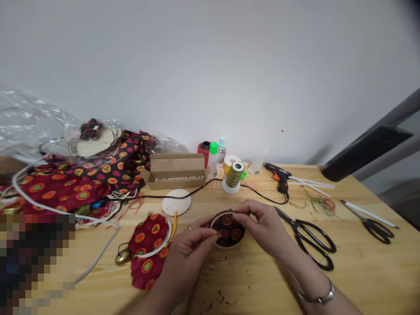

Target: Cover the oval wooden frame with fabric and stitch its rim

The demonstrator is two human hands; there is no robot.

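Head view: pinching a dark patterned disc (230,232) at lower centre by its rim with nearly closed left hand (190,249) and right hand (264,223).

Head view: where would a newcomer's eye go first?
Probably to the centre, where the left hand and right hand hold a round patterned piece between their fingers. Next, the heap of bright patterned cloth on the left side of the table. Then the big black scissors, lying just right of the right hand.

Dark disc (229,232), reddish floral print
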